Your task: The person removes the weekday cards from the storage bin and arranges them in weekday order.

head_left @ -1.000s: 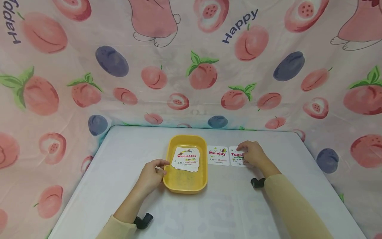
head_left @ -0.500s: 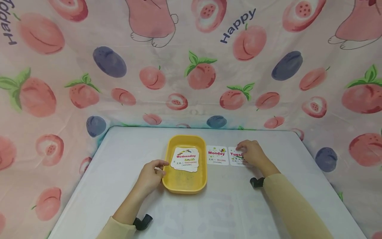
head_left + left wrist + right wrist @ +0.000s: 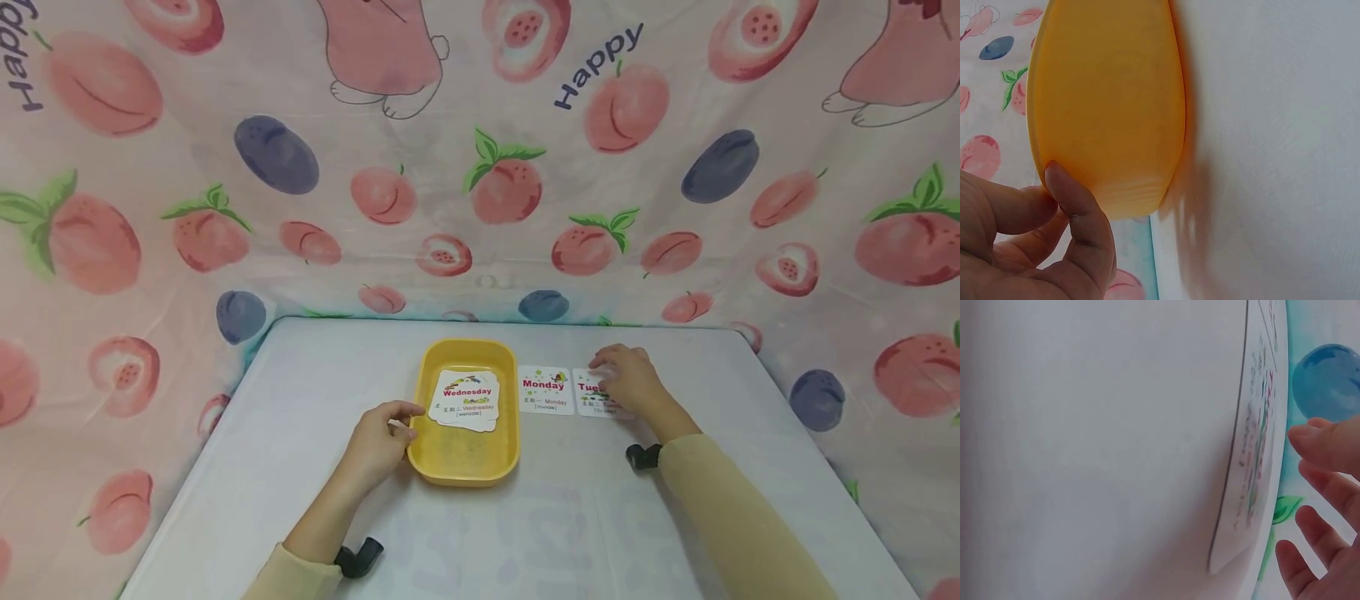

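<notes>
My left hand (image 3: pixel 381 443) pinches the left rim of a yellow plastic tray (image 3: pixel 468 462); the left wrist view shows the thumb and a finger on the tray's edge (image 3: pixel 1110 94). Inside the tray lies a small stack of white word cards (image 3: pixel 467 398), "Wednesday" on top. To its right, a "Monday" card (image 3: pixel 546 390) and a "Tuesday" card (image 3: pixel 589 402) lie flat side by side. Over the Tuesday card is my right hand (image 3: pixel 633 385), covering part of it. In the right wrist view its fingers (image 3: pixel 1319 531) are spread apart, holding nothing, clear of the card (image 3: pixel 1244 494).
A white cloth covers the table (image 3: pixel 570 517). Behind it hangs a curtain (image 3: pixel 495 100) printed with peaches and plums. Each wrist wears a black strap piece, one at the left wrist (image 3: pixel 360 558) and one at the right wrist (image 3: pixel 643 457).
My right hand has come up slightly from the Tuesday card and shifted a little, its fingers loosening. The left hand, the tray and the cards stay in place.
</notes>
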Available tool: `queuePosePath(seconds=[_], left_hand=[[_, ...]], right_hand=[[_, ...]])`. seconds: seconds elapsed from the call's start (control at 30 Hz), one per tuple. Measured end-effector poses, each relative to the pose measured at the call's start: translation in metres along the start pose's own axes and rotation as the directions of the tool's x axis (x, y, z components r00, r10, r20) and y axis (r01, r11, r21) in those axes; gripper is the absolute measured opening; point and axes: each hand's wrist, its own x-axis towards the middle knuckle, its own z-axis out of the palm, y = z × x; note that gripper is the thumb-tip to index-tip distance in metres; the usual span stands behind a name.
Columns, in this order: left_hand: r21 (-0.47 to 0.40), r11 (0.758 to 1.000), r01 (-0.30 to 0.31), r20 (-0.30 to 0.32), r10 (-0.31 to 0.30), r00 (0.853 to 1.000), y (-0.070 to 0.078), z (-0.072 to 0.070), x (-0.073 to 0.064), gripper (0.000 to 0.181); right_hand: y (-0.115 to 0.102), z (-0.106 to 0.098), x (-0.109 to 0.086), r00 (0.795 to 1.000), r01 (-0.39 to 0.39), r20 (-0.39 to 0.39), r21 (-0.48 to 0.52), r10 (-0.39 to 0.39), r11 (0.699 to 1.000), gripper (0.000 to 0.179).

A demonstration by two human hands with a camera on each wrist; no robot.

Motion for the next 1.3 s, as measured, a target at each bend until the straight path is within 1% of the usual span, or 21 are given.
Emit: queuePosePath(seconds=[0.1,0.37,0.6,0.77,1.0,1.13,1.3], left_hand=[[0.001,1.0,-0.006,-0.001,0.006,1.0,0.0,-0.001,-0.001,0.033],[-0.001,1.0,0.003,0.007,-0.003,1.0,0.002,-0.001,-0.002,0.034],[-0.006,1.0,0.003,0.01,-0.003,1.0,0.002,-0.001,-0.002,0.034],[-0.003,1.0,0.002,0.01,-0.002,1.0,0.002,-0.001,-0.002,0.033],[-0.004,1.0,-0.005,0.014,0.005,1.0,0.003,-0.001,-0.003,0.033],[-0.005,1.0,-0.009,0.014,0.009,1.0,0.003,-0.002,-0.004,0.033],[-0.005,1.0,-0.016,0.01,0.016,1.0,0.002,-0.002,-0.004,0.033]], right_hand=[[-0.001,0.001,0.002,1.0,0.027,-0.012,-0.013,-0.027,1.0,0.031],[-0.006,0.005,0.004,0.994,0.09,-0.06,-0.019,-0.091,0.996,0.035],[-0.022,0.005,0.003,0.996,0.057,-0.062,0.016,-0.056,0.998,0.044],[-0.029,0.009,0.004,0.996,0.053,-0.07,-0.004,-0.053,0.999,0.055],[-0.038,0.012,0.003,0.996,0.056,-0.071,-0.009,-0.056,0.998,0.066],[-0.047,0.013,0.003,0.995,0.066,-0.077,-0.009,-0.066,0.998,0.074],[-0.06,0.014,0.003,0.994,0.059,-0.089,-0.009,-0.059,0.998,0.085]])
